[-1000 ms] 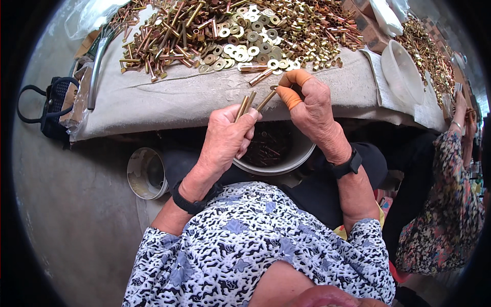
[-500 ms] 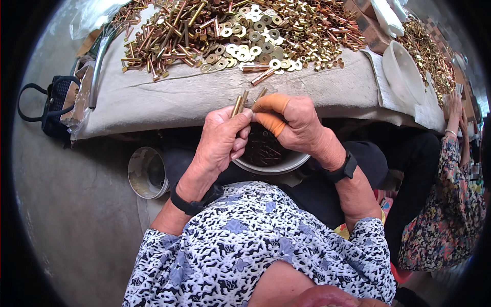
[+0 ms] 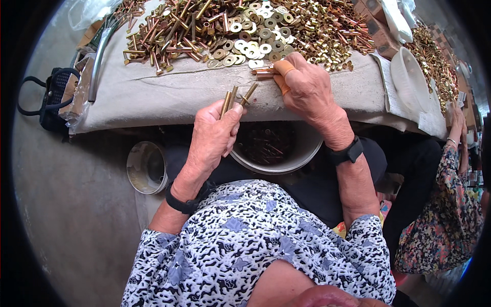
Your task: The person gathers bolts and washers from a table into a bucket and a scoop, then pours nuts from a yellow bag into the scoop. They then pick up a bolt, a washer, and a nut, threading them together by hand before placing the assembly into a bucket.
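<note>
My left hand (image 3: 215, 130) is closed around several brass-coloured bolts (image 3: 225, 105), whose shanks stick up past the thumb. One of them, a tilted bolt (image 3: 249, 93), leans to the right at the fingertips. On the cloth edge of the pile, my right hand (image 3: 309, 89) pinches at a few coppery bolts (image 3: 262, 71) lying side by side. Orange covers (image 3: 284, 67) sit on its thumb and forefinger, and the exact grip is partly hidden. Below and between the hands stands a pale bucket (image 3: 286, 168) with dark metal pieces inside.
Along the far side of the cloth-covered table (image 3: 169, 97) lie heaps of bolts (image 3: 179, 30), flat washers (image 3: 255, 43) and nuts (image 3: 322, 46). A white plastic bowl (image 3: 409, 77) leans at the right. Another bucket (image 3: 147, 169) stands on the floor. A co-worker's hand (image 3: 456, 120) is far right.
My right hand has moved away from my left, forward and to the right, onto the bolts on the cloth. My left hand has shifted slightly left and nearer, still holding its bolts.
</note>
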The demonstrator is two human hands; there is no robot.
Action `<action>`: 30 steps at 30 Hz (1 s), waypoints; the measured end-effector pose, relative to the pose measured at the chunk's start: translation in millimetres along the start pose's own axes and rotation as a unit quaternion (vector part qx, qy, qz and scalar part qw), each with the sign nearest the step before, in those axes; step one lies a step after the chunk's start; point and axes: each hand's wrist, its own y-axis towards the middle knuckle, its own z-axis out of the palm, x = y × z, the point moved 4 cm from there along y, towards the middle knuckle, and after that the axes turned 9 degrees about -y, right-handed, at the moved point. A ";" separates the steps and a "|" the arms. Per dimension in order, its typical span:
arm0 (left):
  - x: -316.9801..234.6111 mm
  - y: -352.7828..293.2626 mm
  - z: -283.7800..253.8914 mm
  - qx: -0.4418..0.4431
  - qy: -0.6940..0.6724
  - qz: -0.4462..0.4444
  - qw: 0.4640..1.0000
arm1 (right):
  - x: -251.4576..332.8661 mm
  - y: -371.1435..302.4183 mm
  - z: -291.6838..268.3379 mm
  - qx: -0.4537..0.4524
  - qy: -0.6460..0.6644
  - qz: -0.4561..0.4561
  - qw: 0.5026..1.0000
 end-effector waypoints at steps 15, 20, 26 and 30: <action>4.4 2.2 0.1 0.001 0.080 0.036 0.996 | 0.4 -21.8 -22.8 -0.077 0.171 -0.029 0.982; 3.3 4.8 -6.3 0.016 0.242 0.103 0.965 | -0.1 -24.6 -26.3 -0.033 0.295 0.023 0.955; 2.2 -2.3 9.8 0.065 0.154 0.058 0.984 | 2.5 -36.4 -23.4 0.058 0.441 0.168 0.880; 7.3 -4.5 24.1 0.109 0.026 0.022 0.993 | 20.9 -36.6 -22.2 0.082 0.441 0.145 0.882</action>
